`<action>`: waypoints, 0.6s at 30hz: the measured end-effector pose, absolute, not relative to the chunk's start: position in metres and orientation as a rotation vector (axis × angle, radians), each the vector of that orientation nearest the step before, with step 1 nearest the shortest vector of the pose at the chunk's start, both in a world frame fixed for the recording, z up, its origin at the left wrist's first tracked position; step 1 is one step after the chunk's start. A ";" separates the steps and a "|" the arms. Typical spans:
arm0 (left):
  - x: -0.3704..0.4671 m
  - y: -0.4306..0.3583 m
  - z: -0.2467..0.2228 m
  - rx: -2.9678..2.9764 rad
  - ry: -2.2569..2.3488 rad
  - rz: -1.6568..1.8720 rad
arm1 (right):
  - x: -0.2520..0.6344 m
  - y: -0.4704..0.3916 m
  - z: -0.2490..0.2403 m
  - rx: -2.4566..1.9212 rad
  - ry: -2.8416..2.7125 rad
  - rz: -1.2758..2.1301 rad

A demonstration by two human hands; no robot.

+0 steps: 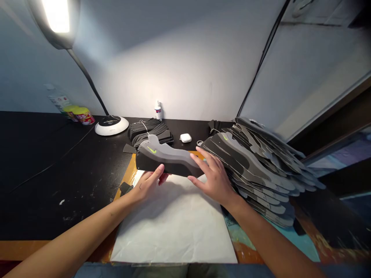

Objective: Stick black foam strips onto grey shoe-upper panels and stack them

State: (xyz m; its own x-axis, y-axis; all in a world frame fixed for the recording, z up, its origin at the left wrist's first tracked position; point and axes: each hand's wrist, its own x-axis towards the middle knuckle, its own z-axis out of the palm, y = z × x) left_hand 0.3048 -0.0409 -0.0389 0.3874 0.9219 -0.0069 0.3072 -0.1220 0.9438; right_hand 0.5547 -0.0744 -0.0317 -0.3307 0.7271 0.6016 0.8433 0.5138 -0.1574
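Observation:
A shoe upper panel in layered greys and black, with a small yellow-green swoosh, is held above a white paper sheet. My left hand grips its lower edge, thumb on the front and fingers behind. At the panel's right end is my right hand, its fingers spread and their tips at the surface. Behind the panel lies a tied bundle of black pieces. To the right, a large fanned pile of similar grey panels reaches toward the table's right side.
A lamp with a white base stands at the back left, near colourful cans and a clear bottle. A small white bottle is by the wall. A white case lies on the black table.

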 end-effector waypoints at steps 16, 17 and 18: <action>0.301 -0.039 -0.058 1.549 1.093 0.782 | 0.563 -0.067 -0.042 -1.274 -2.003 0.015; 0.301 -0.039 -0.057 1.540 1.104 0.762 | 0.563 -0.067 -0.041 -1.263 -1.986 0.036; 0.301 -0.040 -0.057 1.521 1.121 0.742 | 0.563 -0.067 -0.041 -1.255 -1.971 0.049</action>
